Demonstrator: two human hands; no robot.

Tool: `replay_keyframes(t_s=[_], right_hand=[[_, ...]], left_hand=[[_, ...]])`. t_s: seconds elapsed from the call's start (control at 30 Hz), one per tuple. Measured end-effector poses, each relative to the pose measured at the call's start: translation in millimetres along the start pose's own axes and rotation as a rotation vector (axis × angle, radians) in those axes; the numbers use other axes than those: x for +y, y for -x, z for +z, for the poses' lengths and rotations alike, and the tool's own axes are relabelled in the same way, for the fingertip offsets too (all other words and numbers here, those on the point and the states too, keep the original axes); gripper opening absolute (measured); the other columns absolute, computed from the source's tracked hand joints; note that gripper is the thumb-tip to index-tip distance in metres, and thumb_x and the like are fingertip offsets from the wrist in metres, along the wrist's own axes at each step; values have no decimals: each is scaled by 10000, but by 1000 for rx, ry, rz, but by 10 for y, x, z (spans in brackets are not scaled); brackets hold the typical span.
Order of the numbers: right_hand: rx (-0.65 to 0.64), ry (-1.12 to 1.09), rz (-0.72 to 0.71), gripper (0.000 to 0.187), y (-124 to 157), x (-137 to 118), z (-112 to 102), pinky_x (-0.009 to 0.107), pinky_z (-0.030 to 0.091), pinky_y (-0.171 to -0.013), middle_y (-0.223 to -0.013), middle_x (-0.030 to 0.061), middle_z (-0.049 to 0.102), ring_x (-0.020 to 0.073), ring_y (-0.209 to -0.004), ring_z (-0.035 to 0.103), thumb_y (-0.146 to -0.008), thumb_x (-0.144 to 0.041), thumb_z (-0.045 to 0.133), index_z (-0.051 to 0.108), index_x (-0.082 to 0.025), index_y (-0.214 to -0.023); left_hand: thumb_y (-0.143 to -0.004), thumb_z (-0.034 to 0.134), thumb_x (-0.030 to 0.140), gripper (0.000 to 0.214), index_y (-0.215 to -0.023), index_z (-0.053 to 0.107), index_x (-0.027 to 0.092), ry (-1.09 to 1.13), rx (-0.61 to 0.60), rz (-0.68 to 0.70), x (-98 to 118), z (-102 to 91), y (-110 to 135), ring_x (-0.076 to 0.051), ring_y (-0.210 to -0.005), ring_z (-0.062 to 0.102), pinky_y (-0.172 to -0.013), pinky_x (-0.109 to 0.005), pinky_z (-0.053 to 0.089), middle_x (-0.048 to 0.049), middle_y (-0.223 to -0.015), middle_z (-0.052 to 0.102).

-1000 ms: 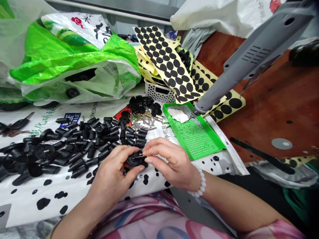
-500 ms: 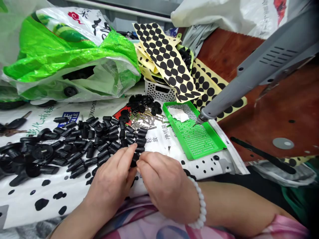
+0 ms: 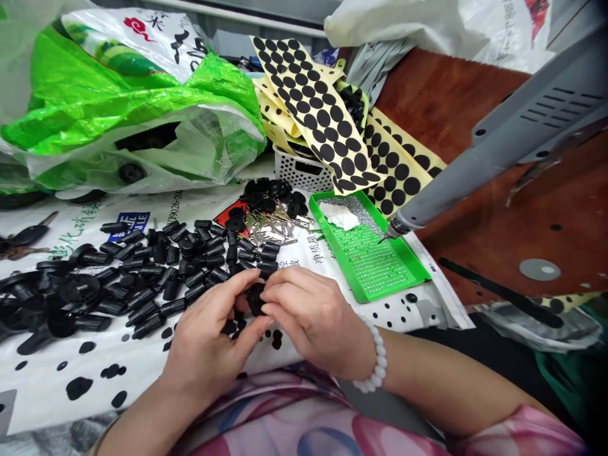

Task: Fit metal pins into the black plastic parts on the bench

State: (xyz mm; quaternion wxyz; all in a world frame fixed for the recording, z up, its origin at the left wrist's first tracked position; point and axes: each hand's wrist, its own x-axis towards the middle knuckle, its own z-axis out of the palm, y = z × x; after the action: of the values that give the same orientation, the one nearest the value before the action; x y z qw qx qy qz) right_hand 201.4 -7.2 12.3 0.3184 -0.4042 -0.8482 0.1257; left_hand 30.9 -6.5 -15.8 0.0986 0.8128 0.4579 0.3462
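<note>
Between my two hands is a small round black plastic part [image 3: 255, 299], partly covered by my fingers. My left hand [image 3: 209, 329] curls around its left side, thumb below and fingers above. My right hand [image 3: 316, 313], with a white bead bracelet [image 3: 377, 361] at the wrist, pinches its right side with the fingertips. Just beyond my hands lies a pile of black plastic knob-like cylinders [image 3: 166, 272]. Behind them are thin metal strips [image 3: 273, 227] and black discs [image 3: 266, 193].
A green tray [image 3: 375, 259] of small screws stands to the right, under the tip of a grey electric screwdriver [image 3: 475, 164]. Sheets of black round stickers [image 3: 323, 114] lie on a white basket [image 3: 301, 170]. A green-and-white bag [image 3: 133, 114] fills the back left.
My hands have tilted and my left thumb has moved apart from the fingers, so more of the black part shows. The grey screwdriver appears slightly farther right.
</note>
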Motion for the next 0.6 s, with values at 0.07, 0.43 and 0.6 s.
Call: replay_keyframes(t_s=[0.07,0.43,0.6], right_hand=[[40,-43,-17,184,-7,54,4,302,513,-724,-853,98,655,174,-801,604,-893,-152,463,631,-112,-829],[-86,-269,-134,130,-29,241,1,305,502,-742,-827,101,645,166,-790,593,-869,-121,503,614,-110,-803],[-58,-369,33,74,-31,241,11,268,512,-727,-840,79,635,143,-782,595,-835,-100,557,617,-128,-800]], left_hand=[[-807,622,381,382,-1125,552,181,-3,37,28,-34,1,-3,-170,-745,629,-690,-281,523,-56,-918,683],[-735,699,374,507,-1186,515,236,534,-328,-257,-149,-61,1,-197,-888,687,-783,-276,562,-42,-998,717],[-823,593,286,453,-1261,493,228,420,-315,-137,-196,-47,37,-181,-973,666,-825,-251,545,-62,-1143,674]])
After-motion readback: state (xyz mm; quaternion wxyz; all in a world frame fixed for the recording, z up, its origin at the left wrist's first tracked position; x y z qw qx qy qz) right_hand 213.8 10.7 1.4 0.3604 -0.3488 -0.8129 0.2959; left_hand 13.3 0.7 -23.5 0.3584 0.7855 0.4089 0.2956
